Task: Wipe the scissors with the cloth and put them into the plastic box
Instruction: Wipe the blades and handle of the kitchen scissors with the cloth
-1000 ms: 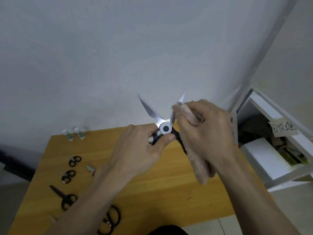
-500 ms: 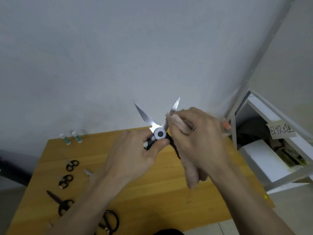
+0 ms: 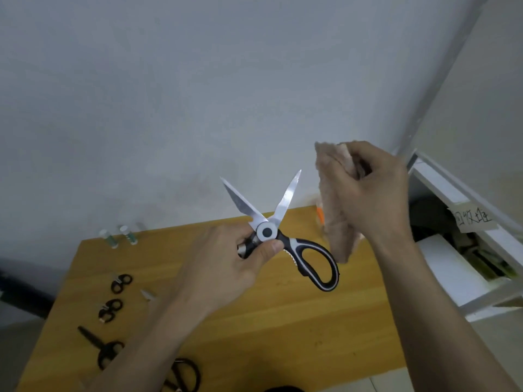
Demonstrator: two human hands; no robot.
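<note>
My left hand [image 3: 226, 264] pinches the black-and-grey-handled steel scissors [image 3: 278, 234] at the pivot, blades spread, above the wooden table [image 3: 283, 321]. My right hand [image 3: 373, 190] grips the beige fuzzy cloth [image 3: 334, 222], just beside the scissors, not touching. My forearm hides part of the small black scissors [image 3: 107, 349] on the table. A white shelf [image 3: 452, 267] stands right, contents unclear.

A plain grey-white wall [image 3: 169, 94] fills the far side. A wooden table [image 3: 283, 329] stands against it. On the right, a white shelf [image 3: 452, 267] with a handwritten label [image 3: 472, 219].
</note>
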